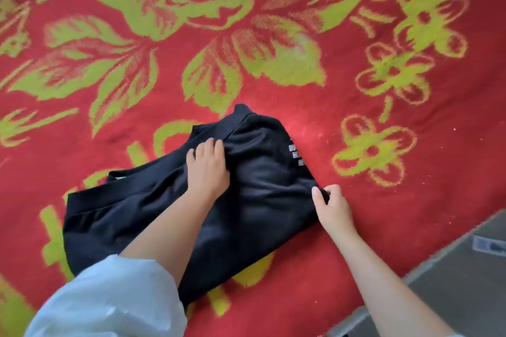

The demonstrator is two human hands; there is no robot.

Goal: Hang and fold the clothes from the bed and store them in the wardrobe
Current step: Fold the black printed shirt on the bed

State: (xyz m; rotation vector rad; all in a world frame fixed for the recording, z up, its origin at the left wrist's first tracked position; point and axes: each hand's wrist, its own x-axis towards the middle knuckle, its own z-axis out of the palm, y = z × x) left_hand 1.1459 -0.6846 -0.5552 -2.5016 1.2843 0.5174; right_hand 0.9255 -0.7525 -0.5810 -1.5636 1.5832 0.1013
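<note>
A black garment (pixel 262 189) with small white lettering near its right edge lies partly folded on the red bed cover (pixel 356 22) with green flowers. My left hand (pixel 207 165) rests on the middle of the cloth, its fingers bent into a crease near the top. My right hand (pixel 331 206) pinches the garment's right corner between thumb and fingers. A light blue sleeve (pixel 109 298) covers my left upper arm at the bottom left.
The bed's edge runs diagonally across the lower right corner, with grey floor (pixel 465 282) beyond it. The patterned cover stretches wide above and to both sides of the garment.
</note>
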